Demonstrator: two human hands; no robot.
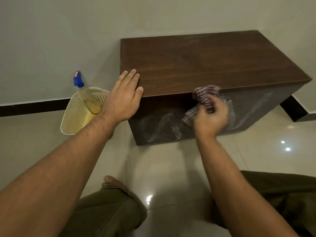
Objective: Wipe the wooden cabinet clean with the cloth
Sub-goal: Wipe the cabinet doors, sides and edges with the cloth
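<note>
A low dark-brown wooden cabinet [196,62] stands on the floor against the wall. Its front panel shows pale smeared streaks. My left hand [122,98] lies flat, fingers together, on the cabinet's near-left top corner and holds nothing. My right hand [211,118] grips a bunched striped brown cloth [204,96] and presses it against the upper middle of the front panel, just under the top's edge. The right hand and cloth are motion-blurred.
A cream perforated plastic basket [77,115] sits on the tiled floor left of the cabinet, holding a spray bottle with a blue trigger head [78,79]. My bent knees in olive trousers and a bare foot [112,183] are at the bottom. Dark skirting runs along the wall.
</note>
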